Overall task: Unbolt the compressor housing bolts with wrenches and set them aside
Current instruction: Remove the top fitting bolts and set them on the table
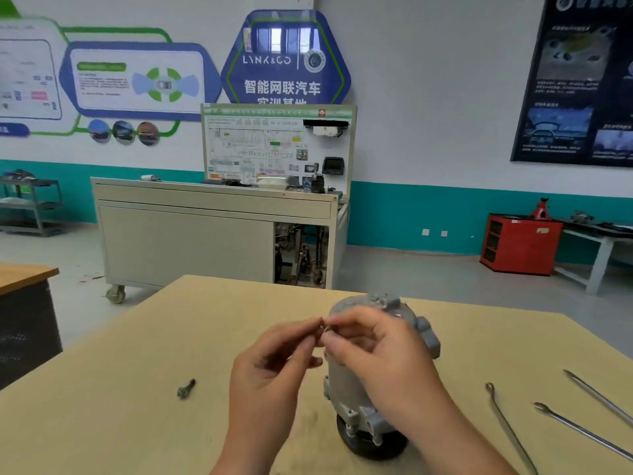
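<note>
A grey metal compressor (404, 323) stands upright on the wooden table (137, 371), its black pulley end down. My left hand (270, 368) and my right hand (380, 351) meet in front of its upper part, their fingertips together pinching a small bolt (323, 329) that is mostly hidden by the fingers. One loose bolt (186, 388) lies on the table to the left. Three slim wrenches lie at the right: one (507, 423), a second (582, 430) and a third (599, 395) near the edge.
Behind the table stands a grey wheeled training bench (212, 241) with a wiring-diagram board. A red cabinet (520, 243) sits by the right wall, and a dark desk (24, 303) is at the left. The table's far edge lies just beyond the compressor.
</note>
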